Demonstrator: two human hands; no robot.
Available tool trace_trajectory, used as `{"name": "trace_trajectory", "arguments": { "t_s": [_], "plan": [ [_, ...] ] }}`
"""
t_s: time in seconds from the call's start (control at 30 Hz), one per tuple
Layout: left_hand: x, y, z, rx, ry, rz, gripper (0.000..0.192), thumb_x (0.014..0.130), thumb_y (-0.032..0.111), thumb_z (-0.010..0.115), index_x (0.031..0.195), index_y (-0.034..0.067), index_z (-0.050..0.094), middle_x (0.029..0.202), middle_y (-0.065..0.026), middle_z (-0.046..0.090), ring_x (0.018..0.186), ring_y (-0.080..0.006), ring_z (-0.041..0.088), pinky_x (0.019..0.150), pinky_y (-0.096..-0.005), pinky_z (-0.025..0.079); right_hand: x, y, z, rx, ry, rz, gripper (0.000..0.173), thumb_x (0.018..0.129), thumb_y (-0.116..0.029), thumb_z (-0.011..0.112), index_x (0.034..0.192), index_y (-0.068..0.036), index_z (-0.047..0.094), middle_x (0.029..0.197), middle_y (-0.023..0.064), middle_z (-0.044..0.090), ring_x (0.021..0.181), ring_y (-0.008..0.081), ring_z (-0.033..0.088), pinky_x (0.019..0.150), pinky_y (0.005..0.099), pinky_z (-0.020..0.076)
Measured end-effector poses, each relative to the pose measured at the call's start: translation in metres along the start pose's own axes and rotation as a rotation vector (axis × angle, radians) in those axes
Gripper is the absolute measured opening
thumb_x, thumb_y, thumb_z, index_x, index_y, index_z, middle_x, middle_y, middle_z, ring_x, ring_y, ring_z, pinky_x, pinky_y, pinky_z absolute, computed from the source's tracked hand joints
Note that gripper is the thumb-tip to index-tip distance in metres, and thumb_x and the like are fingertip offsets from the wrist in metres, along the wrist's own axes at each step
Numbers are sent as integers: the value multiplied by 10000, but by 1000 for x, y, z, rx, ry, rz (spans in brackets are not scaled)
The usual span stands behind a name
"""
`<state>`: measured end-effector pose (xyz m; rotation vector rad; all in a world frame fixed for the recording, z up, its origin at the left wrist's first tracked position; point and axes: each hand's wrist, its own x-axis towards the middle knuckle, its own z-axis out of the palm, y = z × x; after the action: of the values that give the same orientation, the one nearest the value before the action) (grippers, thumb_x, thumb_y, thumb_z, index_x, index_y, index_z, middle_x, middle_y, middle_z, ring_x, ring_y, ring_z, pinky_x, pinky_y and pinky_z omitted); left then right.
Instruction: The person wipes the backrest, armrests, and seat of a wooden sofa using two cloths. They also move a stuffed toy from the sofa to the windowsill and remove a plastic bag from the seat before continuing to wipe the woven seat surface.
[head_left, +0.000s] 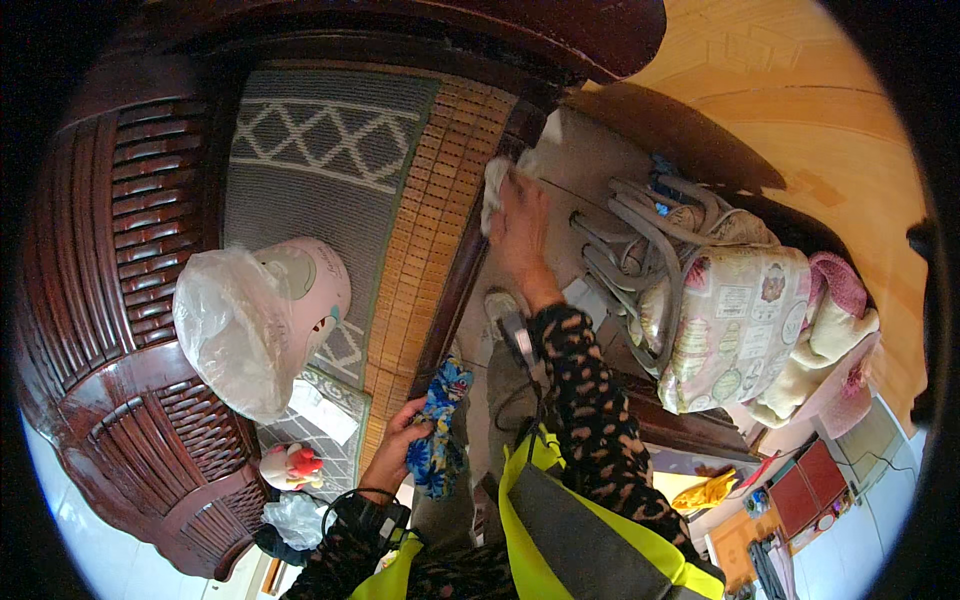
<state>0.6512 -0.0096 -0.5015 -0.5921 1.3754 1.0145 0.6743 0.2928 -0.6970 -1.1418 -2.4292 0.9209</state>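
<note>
My right hand (521, 225) grips a white cloth (495, 187), pressed to the dark wooden front rail (457, 300) of a long bench; fingers and cloth are slightly blurred. Lower down, my left hand (397, 450) holds a bundled blue and yellow patterned fabric item (441, 435) beside the same rail. A woven bamboo-like mat (427, 217) and a grey patterned mat (307, 172) cover the bench seat. On the seat rests a pink rounded container (322, 289), with a clear plastic bag (232, 330) over or against its left part.
A padded chair with a floral cover (735, 330) and grey metal tubes stands at the right, a pink and cream blanket (810, 360) beyond it. Nearer the carved backrest (157, 217) lie a white and red plush toy (291, 466), a paper (322, 410) and a plastic bag (298, 520).
</note>
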Motion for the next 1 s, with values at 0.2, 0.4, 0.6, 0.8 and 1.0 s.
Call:
{"name": "trace_trajectory", "arguments": {
  "t_s": [0.2, 0.4, 0.6, 0.8, 1.0],
  "plan": [
    [-3, 16, 14, 69, -46, -29, 511, 841, 54, 573, 1340, 40, 463, 1170, -82, 608, 1009, -184, 608, 898, -319, 493, -34, -20, 19, 402, -85, 425, 421, 845, -32, 523, 1260, 43, 512, 1213, 182, 533, 1068, 300, 532, 921, 417, 440],
    [15, 25, 13, 40, -113, -24, 509, 828, 25, 592, 1323, 71, 484, 1197, -74, 589, 1031, -181, 598, 904, -321, 490, 0, -36, -4, 1256, -264, 757, 401, 879, -5, 491, 1279, 4, 523, 1118, 92, 632, 962, 179, 610, 819, 304, 506],
    [59, 61, 30, 327, -207, 114, 628, 770, -4, 589, 1377, 47, 436, 1326, -66, 506, 1160, -165, 523, 981, -289, 425, 25, -117, -32, 996, -330, -8, 312, 789, -58, 528, 1097, -28, 574, 962, 104, 588, 884, 203, 570, 795, 325, 460],
    [67, 100, 24, 294, -130, 257, 865, 718, -21, 614, 1494, 100, 250, 1400, -104, 412, 1189, -200, 491, 1008, -316, 401, 49, -145, -24, 805, -306, -332, 331, 690, -40, 528, 1013, -40, 601, 993, 174, 570, 950, 384, 522, 828, 446, 452],
    [44, 126, -22, 274, 17, 396, 864, 725, -50, 651, 1483, 28, 243, 1387, -132, 421, 1204, -200, 471, 1000, -314, 393, 83, -110, -12, 383, -148, -372, 359, 731, -80, 594, 1086, -118, 633, 1115, 145, 568, 1024, 370, 498, 892, 487, 432]
  ]
}}
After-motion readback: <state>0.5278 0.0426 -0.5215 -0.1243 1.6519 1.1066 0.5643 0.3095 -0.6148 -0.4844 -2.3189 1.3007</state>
